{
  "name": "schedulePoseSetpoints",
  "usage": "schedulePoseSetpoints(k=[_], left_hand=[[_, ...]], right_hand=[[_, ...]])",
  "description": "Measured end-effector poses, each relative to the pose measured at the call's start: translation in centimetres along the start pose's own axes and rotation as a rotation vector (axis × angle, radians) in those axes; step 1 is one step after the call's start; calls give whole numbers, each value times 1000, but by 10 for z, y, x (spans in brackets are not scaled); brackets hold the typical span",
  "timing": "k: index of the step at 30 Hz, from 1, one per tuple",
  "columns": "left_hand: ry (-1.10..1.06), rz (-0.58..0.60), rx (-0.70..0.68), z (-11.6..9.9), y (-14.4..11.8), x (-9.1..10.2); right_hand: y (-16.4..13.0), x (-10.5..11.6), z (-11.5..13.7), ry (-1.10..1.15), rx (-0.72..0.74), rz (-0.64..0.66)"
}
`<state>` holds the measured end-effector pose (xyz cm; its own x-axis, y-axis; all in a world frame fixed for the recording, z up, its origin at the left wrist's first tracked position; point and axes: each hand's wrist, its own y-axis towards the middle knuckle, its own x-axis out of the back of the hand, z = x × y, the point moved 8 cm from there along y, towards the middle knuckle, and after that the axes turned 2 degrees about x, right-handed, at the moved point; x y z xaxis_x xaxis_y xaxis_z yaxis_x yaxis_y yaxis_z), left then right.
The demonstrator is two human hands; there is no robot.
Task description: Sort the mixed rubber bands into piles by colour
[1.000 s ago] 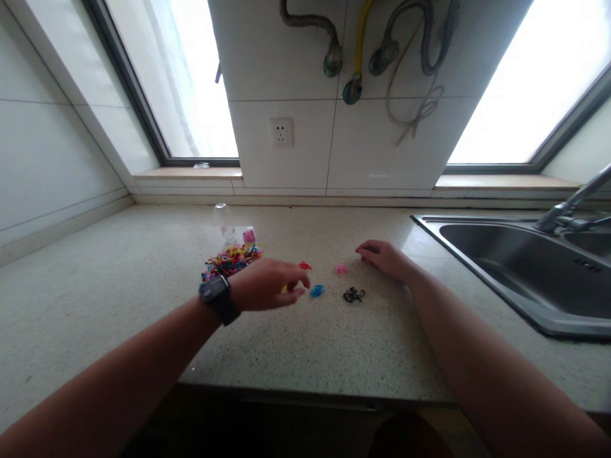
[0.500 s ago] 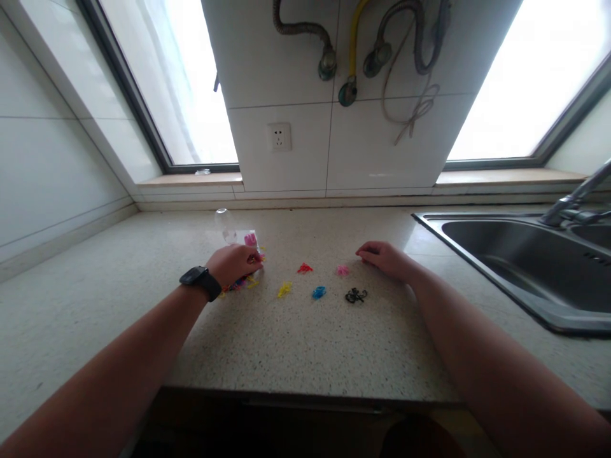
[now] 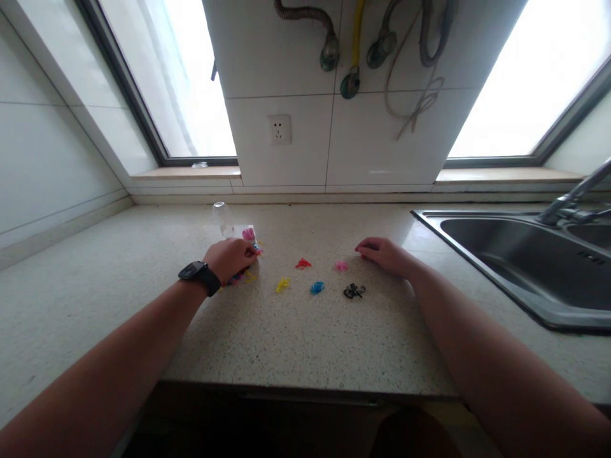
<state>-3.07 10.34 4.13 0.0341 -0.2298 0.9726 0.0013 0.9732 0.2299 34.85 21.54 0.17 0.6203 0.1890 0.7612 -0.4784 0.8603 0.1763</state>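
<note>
Speckled stone makes up the surface (image 3: 296,337), which runs back to a tiled wall with a socket (image 3: 280,129) between two bright windows; a steel sink (image 3: 520,267) is cut off at the right edge.

Most of the heap of coloured bands (image 3: 244,275) is hidden under the left hand (image 3: 230,258), which lies on it with fingers curled; only a few strands show at its lower edge. Whether its grip is pinching any band cannot be told, since the fingertips point away from the camera. Just behind it stand a clear plastic container (image 3: 222,216) and a small pink item (image 3: 248,234), both too small to make out well.

To the right, apart from one another, lie small sorted clumps: yellow (image 3: 282,284), red (image 3: 302,263), blue (image 3: 317,287), pink (image 3: 340,266) and black (image 3: 354,291). The right hand (image 3: 384,254) rests on the surface just past the pink clump, fingers loosely bent, holding nothing visible.

A second ago the left hand hovered over the yellow spot with the heap uncovered; half a second ago it had already returned to the heap, and now it is there as before. The right hand has not moved.
</note>
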Motion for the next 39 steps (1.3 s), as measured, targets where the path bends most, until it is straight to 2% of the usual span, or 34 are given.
schedulePoseSetpoints(k=[7,13,18,30,39], left_hand=[[-87,-48,10,6,4,10],[-58,-143,102,15,3,16],[-72,-144,118,21,5,15],[-140,-182,62,27,9,11],[-159,-110,67,24,10,6]], right_hand=[[-1,0,0,19,-18,2],[-1,2,-8,132,-83,-21],[-2,2,-9,156,-93,-22],[-1,0,-10,142,-59,-7],[-2,0,-7,137,-79,-4]])
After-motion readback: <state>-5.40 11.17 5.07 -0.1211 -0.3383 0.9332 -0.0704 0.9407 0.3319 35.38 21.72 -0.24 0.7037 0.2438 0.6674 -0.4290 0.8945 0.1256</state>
